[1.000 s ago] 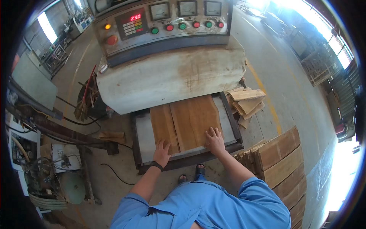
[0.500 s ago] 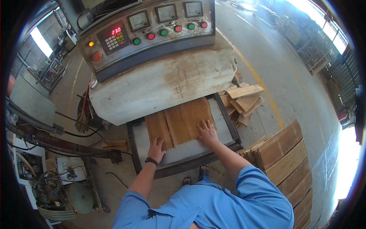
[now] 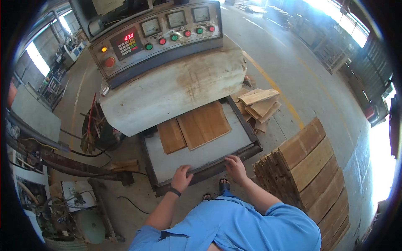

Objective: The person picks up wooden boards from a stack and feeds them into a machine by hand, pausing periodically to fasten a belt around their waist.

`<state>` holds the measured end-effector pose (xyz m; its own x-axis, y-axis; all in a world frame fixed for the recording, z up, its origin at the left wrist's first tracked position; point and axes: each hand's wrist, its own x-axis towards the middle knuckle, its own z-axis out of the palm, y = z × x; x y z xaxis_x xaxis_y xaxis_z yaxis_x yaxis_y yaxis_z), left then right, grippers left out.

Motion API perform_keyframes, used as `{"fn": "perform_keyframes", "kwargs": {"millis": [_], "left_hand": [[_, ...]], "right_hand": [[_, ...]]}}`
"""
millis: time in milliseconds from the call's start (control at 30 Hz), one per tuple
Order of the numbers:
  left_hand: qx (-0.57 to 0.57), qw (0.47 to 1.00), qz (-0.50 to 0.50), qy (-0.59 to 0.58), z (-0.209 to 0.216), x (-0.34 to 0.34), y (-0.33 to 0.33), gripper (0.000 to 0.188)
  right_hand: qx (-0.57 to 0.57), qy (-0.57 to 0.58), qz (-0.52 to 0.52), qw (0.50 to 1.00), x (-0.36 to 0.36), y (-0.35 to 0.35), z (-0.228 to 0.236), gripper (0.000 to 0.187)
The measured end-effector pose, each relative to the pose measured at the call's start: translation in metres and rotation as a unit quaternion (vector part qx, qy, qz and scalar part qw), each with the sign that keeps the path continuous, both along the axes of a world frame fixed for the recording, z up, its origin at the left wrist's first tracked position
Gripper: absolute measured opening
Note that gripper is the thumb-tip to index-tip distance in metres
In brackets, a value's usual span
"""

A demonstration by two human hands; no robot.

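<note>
person in a blue shirt (image 3: 238,221) here, standing right in front of the machine (image 3: 176,88), both hands down at the near end of the pale bed (image 3: 197,158) that juts out of it. left hand (image 3: 181,179), the one with a dark wristband (image 3: 173,191), is at the front rim (image 3: 209,167) of that bed, off the machine's near side. its fingers look pretty close together and a bit bent, thumb apart from them, nothing pinched. right hand (image 3: 236,169) is at the same rim further right, fingers slightly bent and aimed inward, also nothing in it. can't tell how hard either one is pressing on the rim, if at all.

the wood: two brown boards lying flat on the bed in front of the machine, a narrower one (image 3: 171,138) on the left and a wider one (image 3: 204,125) just beside it, thin dark line between. their far ends go out of sight under the machine's housing, near ends are well clear of both hands.

also, a tall stack of boards (image 3: 312,157) sits to the right and front of the machine, a messy pile of loose pieces (image 3: 260,106) right beside it, a broom (image 3: 88,144) on its left, and a control panel (image 3: 180,46) on top with an amber lamp (image 3: 104,49) glowing.
</note>
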<state>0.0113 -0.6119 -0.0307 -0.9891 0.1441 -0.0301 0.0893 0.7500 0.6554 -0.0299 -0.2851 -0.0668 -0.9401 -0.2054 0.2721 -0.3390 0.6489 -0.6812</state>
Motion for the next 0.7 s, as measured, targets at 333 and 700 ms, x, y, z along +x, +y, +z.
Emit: {"fn": "perform_keyframes", "kwargs": {"millis": [333,700], "left_hand": [[0.046,0.986,-0.142,-0.077,-0.008,0.057,0.041,0.04],[0.167,0.943,-0.24,-0.158,-0.012,0.102,0.139,0.042]], "right_hand": [[-0.118,-0.23,-0.221,0.94,0.197,0.045,-0.02,0.022],[-0.115,-0.287,-0.285,0.907,0.321,0.055,-0.027,0.028]]}}
